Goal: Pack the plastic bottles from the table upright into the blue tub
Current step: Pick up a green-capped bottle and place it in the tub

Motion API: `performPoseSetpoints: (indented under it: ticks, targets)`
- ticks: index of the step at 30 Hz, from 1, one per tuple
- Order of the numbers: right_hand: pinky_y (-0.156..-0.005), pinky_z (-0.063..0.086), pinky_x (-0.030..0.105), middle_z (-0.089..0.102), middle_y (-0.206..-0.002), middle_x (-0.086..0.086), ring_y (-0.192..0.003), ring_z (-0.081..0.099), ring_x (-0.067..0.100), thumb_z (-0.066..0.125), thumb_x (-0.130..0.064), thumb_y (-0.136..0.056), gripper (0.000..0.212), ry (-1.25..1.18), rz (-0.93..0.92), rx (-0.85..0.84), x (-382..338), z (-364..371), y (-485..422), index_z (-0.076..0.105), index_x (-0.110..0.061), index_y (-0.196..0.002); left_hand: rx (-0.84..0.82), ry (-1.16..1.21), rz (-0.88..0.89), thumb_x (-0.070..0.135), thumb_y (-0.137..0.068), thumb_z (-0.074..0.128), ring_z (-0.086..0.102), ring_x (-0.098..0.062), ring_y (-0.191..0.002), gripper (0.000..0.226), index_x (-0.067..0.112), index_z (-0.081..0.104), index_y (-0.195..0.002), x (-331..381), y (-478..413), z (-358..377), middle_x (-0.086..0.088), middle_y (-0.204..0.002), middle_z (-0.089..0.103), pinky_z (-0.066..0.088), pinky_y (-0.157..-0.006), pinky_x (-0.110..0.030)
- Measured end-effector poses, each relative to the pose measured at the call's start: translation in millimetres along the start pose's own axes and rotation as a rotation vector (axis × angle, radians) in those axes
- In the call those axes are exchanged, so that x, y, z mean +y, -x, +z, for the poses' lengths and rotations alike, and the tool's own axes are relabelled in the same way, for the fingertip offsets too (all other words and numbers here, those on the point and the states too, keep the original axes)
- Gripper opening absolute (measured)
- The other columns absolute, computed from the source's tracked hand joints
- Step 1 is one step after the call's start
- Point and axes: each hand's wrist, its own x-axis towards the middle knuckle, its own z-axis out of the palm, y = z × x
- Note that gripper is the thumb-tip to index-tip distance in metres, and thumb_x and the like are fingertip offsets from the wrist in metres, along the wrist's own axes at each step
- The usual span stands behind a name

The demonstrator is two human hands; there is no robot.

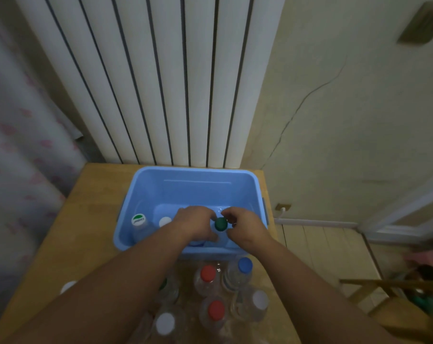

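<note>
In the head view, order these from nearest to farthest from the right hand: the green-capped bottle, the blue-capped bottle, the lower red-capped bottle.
From the right hand:
1. Green-capped bottle, in the blue tub, touching the fingers.
2. Blue-capped bottle, on the table just outside the tub's near wall.
3. Lower red-capped bottle, farther toward the person.

Blue tub's (198, 175) far half unoccupied

Left hand (195, 223) hides blue cap (196, 243), prob. a bottle
</note>
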Motion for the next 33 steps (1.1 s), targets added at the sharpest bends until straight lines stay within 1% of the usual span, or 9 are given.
performPoseSetpoints:
  ticks: [3, 7, 11, 15, 19, 21, 26, 30, 33]
  targets:
    - [-0.097, 0.046, 0.027, 0.060, -0.130, 0.000, -0.118, 0.056, 0.015, 0.065, -0.002, -0.079, 0.055, -0.012, -0.006, 0.017, -6, -1, 3, 0.056, -0.019, -0.131, 0.021, 0.083, -0.003, 0.059, -0.069, 0.076, 0.055, -0.019, -0.122, 0.070, 0.038, 0.056, -0.133, -2, 4, -1, 0.006, -0.134, 0.060, 0.044, -0.096, -0.037]
    - [-0.098, 0.045, 0.029, 0.063, -0.126, 0.000, -0.116, 0.057, 0.016, 0.063, -0.010, -0.084, 0.043, -0.027, -0.051, 0.081, -18, -1, 8, 0.061, -0.020, -0.125, 0.078, 0.264, 0.035, 0.046, -0.076, 0.078, 0.055, -0.017, -0.121, 0.066, 0.031, 0.055, -0.136, -7, 17, -4, 0.004, -0.135, 0.060, 0.045, -0.101, -0.034]
    - [-0.097, 0.045, 0.030, 0.063, -0.124, -0.002, -0.115, 0.057, 0.017, 0.061, -0.010, -0.083, 0.042, -0.051, -0.039, 0.169, -30, 4, 13, 0.062, -0.021, -0.123, 0.215, 0.395, 0.051, 0.041, -0.081, 0.076, 0.058, -0.014, -0.115, 0.057, 0.029, 0.058, -0.133, -18, 36, -10, 0.005, -0.130, 0.062, 0.046, -0.096, -0.030]
    - [-0.098, 0.045, 0.029, 0.065, -0.121, -0.001, -0.112, 0.059, 0.016, 0.061, -0.011, -0.084, 0.038, -0.061, -0.072, 0.222, -49, 13, 20, 0.063, -0.020, -0.121, 0.353, 0.484, 0.031, 0.039, -0.087, 0.070, 0.061, -0.011, -0.100, 0.040, 0.026, 0.064, -0.124, -34, 61, -18, 0.005, -0.121, 0.065, 0.046, -0.088, -0.026]
    - [-0.099, 0.046, 0.031, 0.065, -0.118, -0.005, -0.109, 0.060, 0.014, 0.062, -0.015, -0.085, 0.039, -0.077, -0.103, 0.207, -76, 25, 32, 0.061, -0.023, -0.123, 0.401, 0.551, -0.030, 0.038, -0.088, 0.068, 0.060, -0.010, -0.100, 0.034, 0.027, 0.066, -0.120, -60, 88, -20, 0.007, -0.120, 0.066, 0.049, -0.088, -0.027]
    - [-0.098, 0.046, 0.030, 0.065, -0.115, -0.007, -0.105, 0.060, 0.012, 0.061, -0.014, -0.085, 0.041, -0.091, -0.117, 0.196, -92, 34, 39, 0.059, -0.025, -0.125, 0.415, 0.562, -0.053, 0.037, -0.088, 0.068, 0.058, -0.007, -0.097, 0.033, 0.027, 0.066, -0.119, -74, 104, -19, 0.009, -0.119, 0.065, 0.047, -0.087, -0.025]
    - [-0.091, 0.044, 0.023, 0.064, -0.114, -0.009, -0.097, 0.056, 0.006, 0.061, -0.015, -0.086, 0.041, -0.094, -0.158, 0.141, -127, 62, 55, 0.058, -0.028, -0.125, 0.453, 0.582, -0.102, 0.038, -0.087, 0.069, 0.061, -0.010, -0.097, 0.031, 0.029, 0.067, -0.116, -110, 141, -14, 0.010, -0.116, 0.066, 0.051, -0.090, -0.030]
    - [-0.085, 0.042, 0.019, 0.066, -0.113, -0.008, -0.092, 0.056, 0.005, 0.061, -0.014, -0.084, 0.040, -0.084, -0.194, 0.129, -151, 84, 68, 0.061, -0.025, -0.122, 0.474, 0.614, -0.111, 0.035, -0.088, 0.069, 0.061, -0.012, -0.093, 0.028, 0.027, 0.068, -0.115, -136, 167, -8, 0.007, -0.113, 0.067, 0.051, -0.087, -0.032]
    - [-0.084, 0.039, 0.017, 0.064, -0.118, -0.007, -0.097, 0.057, 0.006, 0.060, -0.012, -0.085, 0.041, -0.056, -0.204, 0.090, -167, 101, 74, 0.060, -0.023, -0.125, 0.460, 0.624, -0.122, 0.028, -0.089, 0.066, 0.060, -0.011, -0.092, 0.030, 0.024, 0.068, -0.119, -156, 182, -1, 0.003, -0.118, 0.067, 0.047, -0.083, -0.027]
